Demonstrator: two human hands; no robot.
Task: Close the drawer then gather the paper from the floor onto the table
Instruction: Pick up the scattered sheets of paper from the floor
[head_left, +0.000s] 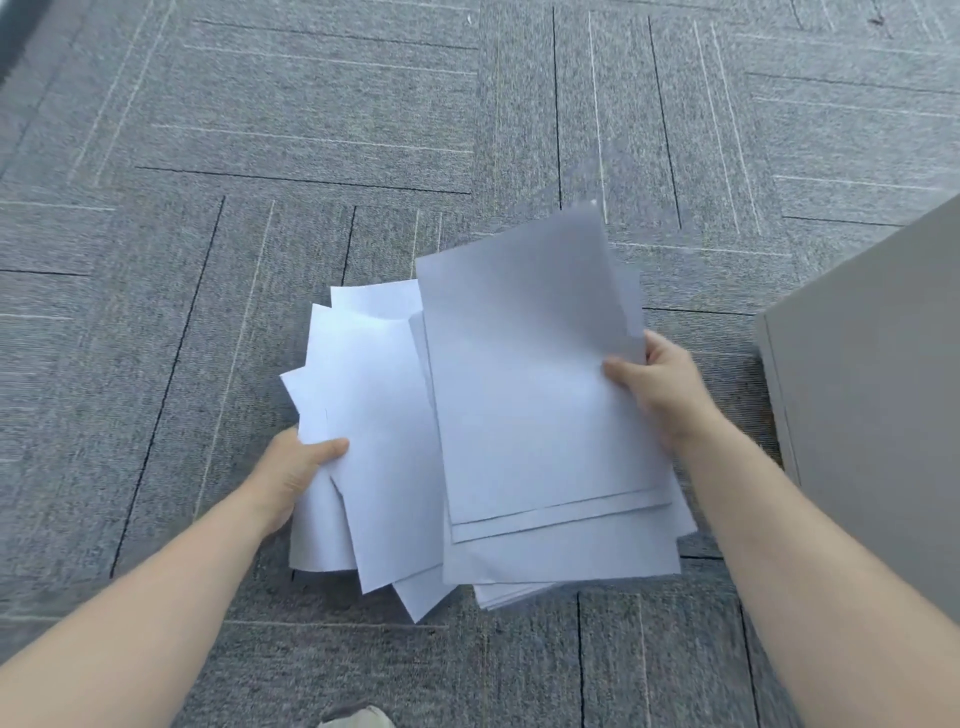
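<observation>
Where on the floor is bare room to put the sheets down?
Bare carpet lies beyond the papers and left of the left hand. It is crowded on the right, where the right hand comes close to the grey cabinet.

Grey carpet tiles (311, 130) — perhaps a shoe tip (358, 717) below.

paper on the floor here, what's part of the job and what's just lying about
Part of the job:
- fanned white sheets in the left hand
- neater stack of sheets in the right hand

Just there:
- grey carpet
- grey cabinet at right; no drawer front visible
- shoe tip at the bottom edge
</observation>
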